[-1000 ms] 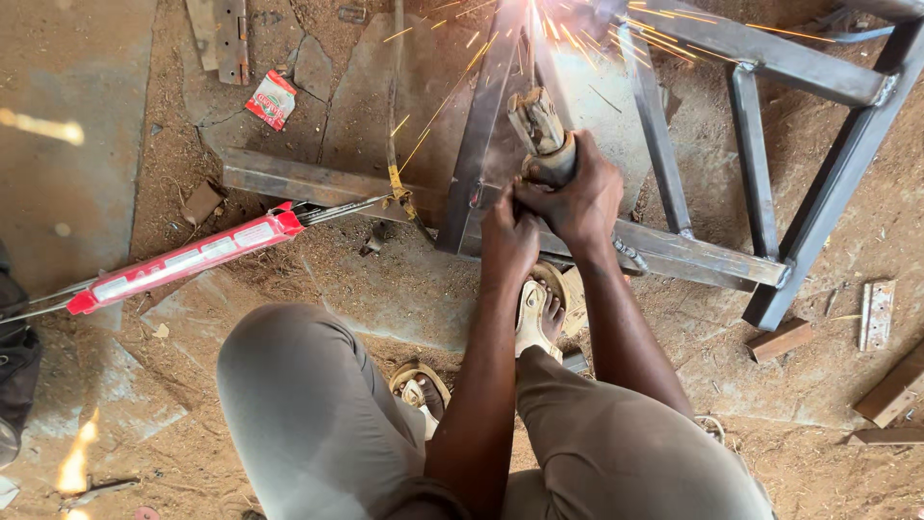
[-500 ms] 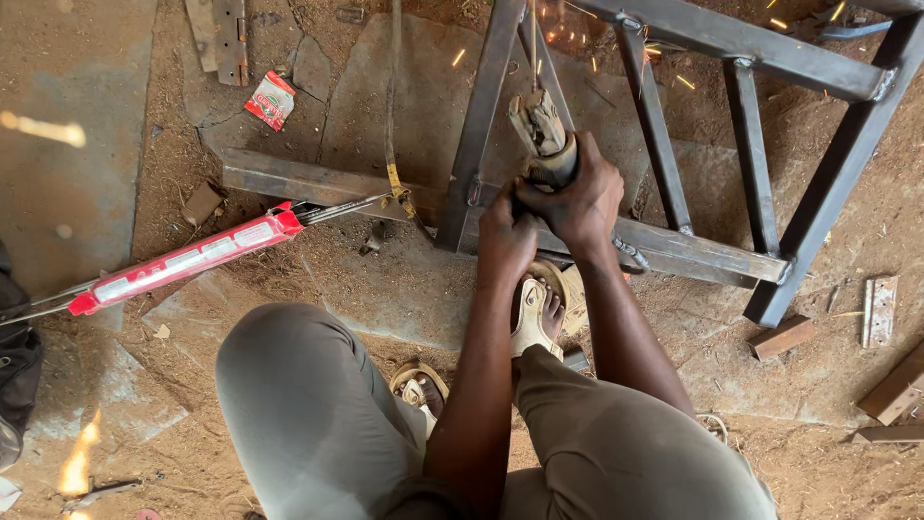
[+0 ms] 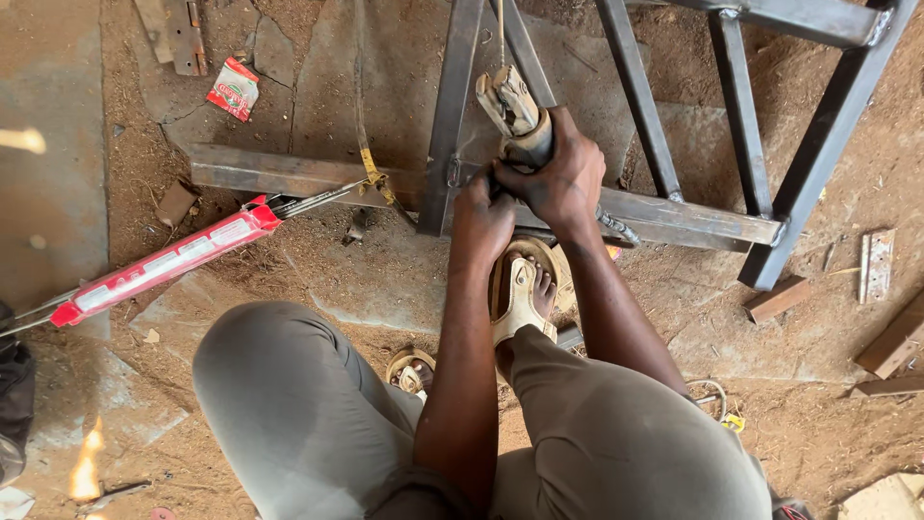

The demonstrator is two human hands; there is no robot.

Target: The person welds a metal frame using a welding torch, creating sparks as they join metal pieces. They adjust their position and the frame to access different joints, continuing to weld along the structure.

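Here, a power tool (image 3: 515,116) was gripped with both hands over a steel frame (image 3: 674,207) laid on the dirt floor (image 3: 385,270). The right hand (image 3: 558,178) was wrapped tightly around the tool's dark handle, fingers closed on it, while the left hand (image 3: 481,217) was clamped just below and beside it, touching the right hand and the tool's lower end. The tool's worn, pale head was pointed away from the body, resting against one of the frame's upright bars. A foot in a pale sandal (image 3: 520,299) was planted just below the frame's lower rail, directly under the hands. A second sandal (image 3: 409,371) was partly seen further from the frame, between the bent knees in grey trousers (image 3: 289,404). Left of the frame, a long red-and-white tool (image 3: 164,265) was laid at a slant on the floor, its metal tip touching a flat steel bar (image 3: 279,173) that ran into the frame's left end. A small red-and-white packet (image 3: 234,89) was seen above that bar, well apart from the frame. Right of the frame, short wood offcuts (image 3: 778,299) were scattered on the floor.
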